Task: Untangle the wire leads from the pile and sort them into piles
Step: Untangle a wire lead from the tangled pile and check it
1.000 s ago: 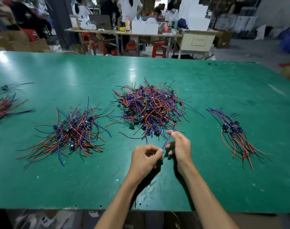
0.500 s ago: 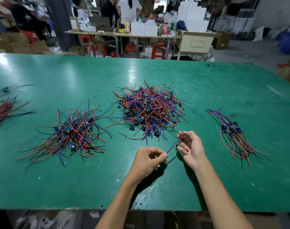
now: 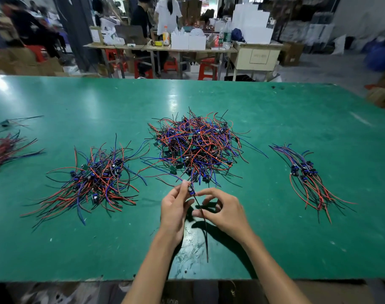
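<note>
— Head view: left hand (image 3: 175,207) pinching one wire lead (image 3: 200,212) by its small blue part, fingertips closed on it just below the tangled pile (image 3: 196,148). Black tail hanging down toward the near edge of the green table (image 3: 296,110).

— And the right hand (image 3: 222,210)?

— Fingers curled, thumb and forefinger seemingly closing on the black strand; contact hard to confirm.

— Progress?

— Partly done, judging by the layout. Sorted pile on the left (image 3: 93,178), loose and fairly big; smaller, neater sorted pile on the right (image 3: 307,176); more wires at the far left edge (image 3: 5,148).

— Left to do?

— Plenty — the middle heap looks the densest, still knotted.
</note>
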The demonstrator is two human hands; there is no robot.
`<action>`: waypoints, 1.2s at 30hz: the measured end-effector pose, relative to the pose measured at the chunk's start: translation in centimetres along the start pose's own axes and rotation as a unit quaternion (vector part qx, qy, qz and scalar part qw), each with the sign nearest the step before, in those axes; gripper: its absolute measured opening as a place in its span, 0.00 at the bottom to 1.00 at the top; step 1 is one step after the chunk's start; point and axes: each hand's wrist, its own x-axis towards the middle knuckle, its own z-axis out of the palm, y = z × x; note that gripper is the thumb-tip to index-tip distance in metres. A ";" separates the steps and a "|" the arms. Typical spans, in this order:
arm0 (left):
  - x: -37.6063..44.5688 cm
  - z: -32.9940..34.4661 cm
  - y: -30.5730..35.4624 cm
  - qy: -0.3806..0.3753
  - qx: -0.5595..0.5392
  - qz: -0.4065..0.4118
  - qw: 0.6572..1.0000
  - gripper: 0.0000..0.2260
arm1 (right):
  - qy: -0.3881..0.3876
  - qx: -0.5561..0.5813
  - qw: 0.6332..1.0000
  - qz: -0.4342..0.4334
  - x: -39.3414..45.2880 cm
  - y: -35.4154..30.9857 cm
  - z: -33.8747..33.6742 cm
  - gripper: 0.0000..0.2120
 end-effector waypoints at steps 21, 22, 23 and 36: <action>-1.5 0.9 -1.6 -0.091 0.187 0.081 0.975 0.05 | 0.084 0.424 0.892 0.132 0.9 2.3 -1.6 0.12; -1.5 1.1 -1.5 -0.090 0.189 0.072 0.975 0.08 | 0.075 0.406 0.902 0.122 0.8 2.4 -1.6 0.13; -1.5 1.2 -1.3 -0.092 0.198 0.057 0.974 0.11 | 0.065 0.386 0.914 0.110 0.8 2.4 -1.7 0.14; -0.6 1.1 0.0 -0.130 0.204 -0.039 0.969 0.09 | 0.107 0.182 0.976 0.053 0.9 1.9 0.0 0.07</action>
